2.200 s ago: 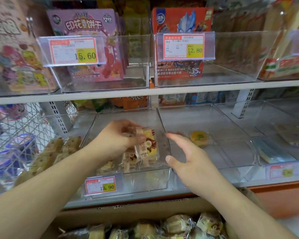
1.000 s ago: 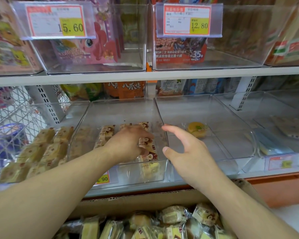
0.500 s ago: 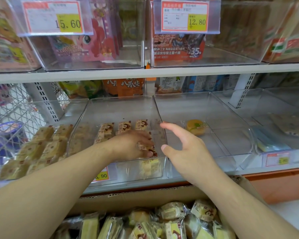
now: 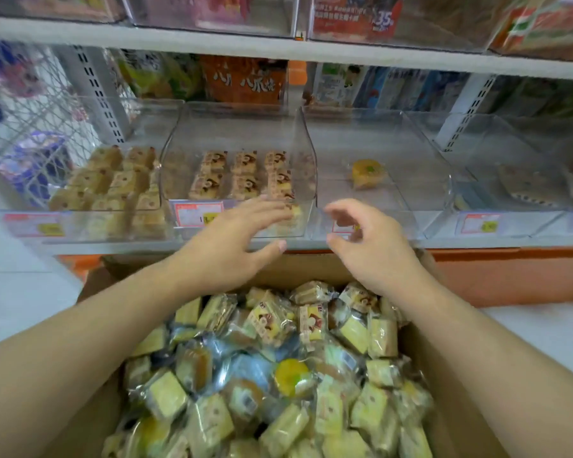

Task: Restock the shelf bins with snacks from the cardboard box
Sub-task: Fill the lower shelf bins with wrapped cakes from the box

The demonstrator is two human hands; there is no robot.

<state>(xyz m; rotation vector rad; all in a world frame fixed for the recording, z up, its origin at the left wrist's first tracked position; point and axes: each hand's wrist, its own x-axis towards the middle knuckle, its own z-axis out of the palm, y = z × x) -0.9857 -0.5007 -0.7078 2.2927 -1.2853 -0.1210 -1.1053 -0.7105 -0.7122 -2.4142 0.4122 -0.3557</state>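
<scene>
Head view: both hands are out over the gap between shelf front and cardboard box [image 4: 457, 408], holding nothing. Left hand [image 4: 232, 246] has fingers straight and spread, palm down, fingertips in front of the front wall of the middle clear bin [image 4: 306, 150]; whether they touch it cannot be told (motion blur). Right hand [image 4: 374, 246] is loosely curled, thumb and fingers apart, in front of the lip of the next bin to the right [image 4: 444, 173]. Middle bin holds wrapped cake snacks [image 4: 242, 175] in neat rows across the back and centre, one more packet against the front wall near the left fingertips; bare floor remains at the front left. Right bin holds a single round yellow cake [image 4: 367, 173], with open floor all around it. Far-left bin [image 4: 146, 127] is stocked with brown packets. Price tags [image 4: 196, 214] sit on the bin fronts. Box is open directly below the hands, heaped with mixed wrapped snacks [image 4: 278, 368] to its side walls; its far edge lies just under the shelf lip [image 4: 477, 241]. Upper shelf board [image 4: 344, 54] overhangs the bins, with open room between.
</scene>
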